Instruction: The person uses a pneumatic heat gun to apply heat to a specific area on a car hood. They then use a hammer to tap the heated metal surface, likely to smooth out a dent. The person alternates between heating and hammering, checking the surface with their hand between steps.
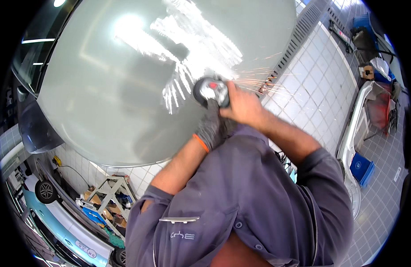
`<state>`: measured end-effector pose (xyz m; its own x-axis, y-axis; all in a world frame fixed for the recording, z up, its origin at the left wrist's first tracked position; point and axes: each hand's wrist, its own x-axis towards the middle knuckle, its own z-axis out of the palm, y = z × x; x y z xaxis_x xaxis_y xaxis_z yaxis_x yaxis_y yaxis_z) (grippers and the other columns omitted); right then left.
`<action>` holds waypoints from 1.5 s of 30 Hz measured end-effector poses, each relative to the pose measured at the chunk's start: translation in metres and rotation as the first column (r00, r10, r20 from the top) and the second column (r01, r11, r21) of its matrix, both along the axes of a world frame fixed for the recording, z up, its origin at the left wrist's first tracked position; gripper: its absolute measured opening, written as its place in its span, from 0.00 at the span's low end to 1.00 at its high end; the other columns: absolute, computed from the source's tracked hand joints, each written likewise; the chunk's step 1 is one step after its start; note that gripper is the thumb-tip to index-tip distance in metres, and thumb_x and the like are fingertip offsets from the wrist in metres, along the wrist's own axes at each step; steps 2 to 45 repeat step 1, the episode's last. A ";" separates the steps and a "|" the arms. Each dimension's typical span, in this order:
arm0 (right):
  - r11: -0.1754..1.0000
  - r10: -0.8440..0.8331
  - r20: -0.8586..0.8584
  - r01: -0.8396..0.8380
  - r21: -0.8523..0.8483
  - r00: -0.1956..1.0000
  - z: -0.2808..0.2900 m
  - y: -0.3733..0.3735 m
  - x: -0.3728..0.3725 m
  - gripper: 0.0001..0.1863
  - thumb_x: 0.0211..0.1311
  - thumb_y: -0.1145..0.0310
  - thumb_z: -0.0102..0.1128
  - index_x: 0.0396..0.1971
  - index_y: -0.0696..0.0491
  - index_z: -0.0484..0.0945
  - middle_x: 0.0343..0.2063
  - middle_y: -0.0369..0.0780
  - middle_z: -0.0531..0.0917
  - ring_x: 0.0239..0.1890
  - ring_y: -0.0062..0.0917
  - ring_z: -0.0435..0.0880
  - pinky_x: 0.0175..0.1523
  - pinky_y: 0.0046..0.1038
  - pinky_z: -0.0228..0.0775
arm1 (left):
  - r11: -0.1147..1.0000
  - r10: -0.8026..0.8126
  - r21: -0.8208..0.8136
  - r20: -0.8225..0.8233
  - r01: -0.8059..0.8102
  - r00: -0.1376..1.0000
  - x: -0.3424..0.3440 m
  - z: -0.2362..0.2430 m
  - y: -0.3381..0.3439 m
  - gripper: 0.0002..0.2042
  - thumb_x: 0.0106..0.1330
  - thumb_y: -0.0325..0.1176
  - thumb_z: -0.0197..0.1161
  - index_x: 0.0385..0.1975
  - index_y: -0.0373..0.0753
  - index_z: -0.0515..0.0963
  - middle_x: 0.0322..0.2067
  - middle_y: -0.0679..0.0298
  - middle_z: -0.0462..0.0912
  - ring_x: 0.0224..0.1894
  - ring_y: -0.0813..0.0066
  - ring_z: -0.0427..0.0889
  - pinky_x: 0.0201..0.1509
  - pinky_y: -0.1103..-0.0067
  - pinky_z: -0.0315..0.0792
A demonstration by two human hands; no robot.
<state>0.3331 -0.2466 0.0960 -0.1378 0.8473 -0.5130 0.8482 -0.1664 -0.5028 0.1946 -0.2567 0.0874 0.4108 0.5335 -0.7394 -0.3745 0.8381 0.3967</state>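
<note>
An angle grinder (213, 91) with a silver head and a dark round disc rests against a grey-green car hood (103, 102). My left hand (211, 123), in a dark grey glove with an orange cuff, is closed round the grinder's body just below its head. Bare, my right hand (243, 105) grips the grinder from the right side. Orange sparks (259, 81) stream from the disc toward the right. Bright bare-metal streaks (194, 33) cross the hood beyond the grinder, with shorter strokes to its left. My hands hide most of the tool's body.
A dark floor grate (305, 29) runs along the hood's right side, beside white tiles (312, 84). At right stand a pale car panel (348, 142) and a blue bin (362, 168). Lower left hold a loaded metal cart (111, 196) and a light blue car (50, 218).
</note>
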 end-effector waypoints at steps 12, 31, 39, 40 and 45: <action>1.000 -0.008 -0.004 0.008 -0.011 1.000 0.000 -0.007 0.001 0.49 0.53 0.50 0.72 0.70 0.53 0.56 0.52 0.58 0.79 0.55 0.51 0.80 0.59 0.47 0.74 | 1.000 -0.008 -0.011 -0.004 0.008 1.000 0.001 0.001 -0.006 0.38 0.73 0.70 0.38 0.74 0.49 0.60 0.68 0.58 0.71 0.66 0.61 0.74 0.66 0.65 0.74; 1.000 -0.008 -0.004 0.008 -0.011 1.000 0.000 -0.007 0.001 0.49 0.53 0.50 0.72 0.70 0.53 0.56 0.52 0.58 0.79 0.55 0.51 0.80 0.59 0.47 0.74 | 1.000 -0.008 -0.011 -0.004 0.008 1.000 0.001 0.001 -0.006 0.38 0.73 0.70 0.38 0.74 0.49 0.60 0.68 0.58 0.71 0.66 0.61 0.74 0.66 0.65 0.74; 1.000 -0.008 -0.004 0.008 -0.011 1.000 0.000 -0.007 0.001 0.49 0.53 0.50 0.72 0.70 0.53 0.56 0.52 0.58 0.79 0.55 0.51 0.80 0.59 0.47 0.74 | 1.000 -0.008 -0.011 -0.004 0.008 1.000 0.001 0.001 -0.006 0.38 0.73 0.70 0.38 0.74 0.49 0.60 0.68 0.58 0.71 0.66 0.61 0.74 0.66 0.65 0.74; 1.000 -0.008 -0.004 0.008 -0.011 1.000 0.000 -0.007 0.001 0.49 0.53 0.50 0.72 0.70 0.53 0.56 0.52 0.58 0.79 0.55 0.51 0.80 0.59 0.47 0.74 | 1.000 -0.008 -0.011 -0.004 0.008 1.000 0.001 0.001 -0.006 0.38 0.73 0.70 0.38 0.74 0.49 0.60 0.68 0.58 0.71 0.66 0.61 0.74 0.66 0.65 0.74; 1.000 -0.008 -0.004 0.008 -0.011 1.000 0.000 -0.007 0.001 0.49 0.53 0.50 0.72 0.70 0.53 0.56 0.52 0.58 0.79 0.55 0.51 0.80 0.59 0.47 0.74 | 1.000 -0.008 -0.011 -0.004 0.008 1.000 0.001 0.001 -0.006 0.38 0.73 0.70 0.38 0.74 0.49 0.60 0.68 0.58 0.71 0.66 0.61 0.74 0.66 0.65 0.74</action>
